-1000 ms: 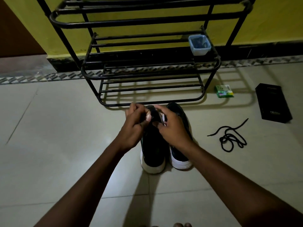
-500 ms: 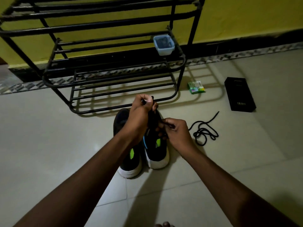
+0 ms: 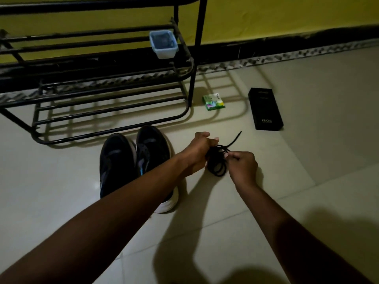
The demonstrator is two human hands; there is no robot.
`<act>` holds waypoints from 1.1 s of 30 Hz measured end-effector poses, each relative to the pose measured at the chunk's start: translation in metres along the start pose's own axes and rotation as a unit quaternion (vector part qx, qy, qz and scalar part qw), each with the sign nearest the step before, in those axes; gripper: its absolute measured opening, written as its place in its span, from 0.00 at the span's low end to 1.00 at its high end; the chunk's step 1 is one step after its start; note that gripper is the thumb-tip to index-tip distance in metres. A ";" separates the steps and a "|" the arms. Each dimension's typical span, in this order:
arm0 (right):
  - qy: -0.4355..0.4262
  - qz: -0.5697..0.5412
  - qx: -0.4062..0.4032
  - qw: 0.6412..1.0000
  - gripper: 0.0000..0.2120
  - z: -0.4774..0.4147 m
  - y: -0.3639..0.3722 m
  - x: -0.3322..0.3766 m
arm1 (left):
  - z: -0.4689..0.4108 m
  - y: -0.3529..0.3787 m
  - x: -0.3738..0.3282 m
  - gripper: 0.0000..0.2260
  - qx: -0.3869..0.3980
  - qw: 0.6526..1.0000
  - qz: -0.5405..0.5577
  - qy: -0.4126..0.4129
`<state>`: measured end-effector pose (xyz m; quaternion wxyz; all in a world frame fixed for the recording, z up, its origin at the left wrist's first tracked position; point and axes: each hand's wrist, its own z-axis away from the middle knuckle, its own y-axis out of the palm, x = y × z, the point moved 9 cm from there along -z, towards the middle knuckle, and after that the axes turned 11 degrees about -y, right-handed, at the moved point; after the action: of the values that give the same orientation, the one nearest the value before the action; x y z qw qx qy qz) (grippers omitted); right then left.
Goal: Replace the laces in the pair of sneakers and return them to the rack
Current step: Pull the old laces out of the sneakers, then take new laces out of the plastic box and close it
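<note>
Two black sneakers with white soles stand side by side on the tiled floor, the left sneaker [image 3: 114, 160] and the right sneaker [image 3: 152, 148], toes toward the black metal shoe rack [image 3: 114, 111]. To their right lies a coiled bundle of black laces [image 3: 217, 165]. My left hand [image 3: 198, 152] crosses over the right sneaker's heel and grips the bundle from the left. My right hand [image 3: 243, 166] pinches it from the right. One lace end sticks out toward the upper right.
A clear plastic tub [image 3: 163, 44] with dark contents sits on the rack's middle shelf. A small green box [image 3: 213, 101] and a black flat box [image 3: 265, 108] lie on the floor right of the rack. A yellow wall runs behind.
Both hands left the sneakers and moved right to the lace bundle on the floor. The view has swung right as well.
</note>
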<state>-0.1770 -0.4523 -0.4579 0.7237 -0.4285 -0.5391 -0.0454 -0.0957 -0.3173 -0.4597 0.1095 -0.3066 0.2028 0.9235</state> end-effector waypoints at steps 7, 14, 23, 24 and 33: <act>-0.020 0.034 0.081 0.996 0.07 -0.014 0.004 -0.015 | 0.011 -0.010 -0.016 0.19 -0.085 0.934 -0.316 0.145; -0.046 0.041 0.061 0.996 0.09 0.002 0.002 -0.017 | 0.010 -0.014 0.012 0.21 -0.105 0.843 -0.515 0.113; -0.102 -0.043 0.074 0.991 0.06 0.006 0.007 0.037 | 0.053 -0.036 -0.020 0.18 -0.140 0.892 -0.382 0.196; -0.110 -0.057 0.079 0.989 0.06 0.005 0.009 0.048 | 0.061 -0.043 -0.028 0.17 -0.148 0.898 -0.360 0.208; -0.210 -0.142 0.096 0.963 0.05 -0.012 0.015 0.175 | 0.136 -0.085 -0.128 0.10 -0.211 0.864 -0.339 0.307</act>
<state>-0.0878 -0.3817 -0.3240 0.6178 -0.2759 -0.7363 -0.0053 -0.0379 -0.1908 -0.3085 0.2805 -0.6401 -0.0899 0.7096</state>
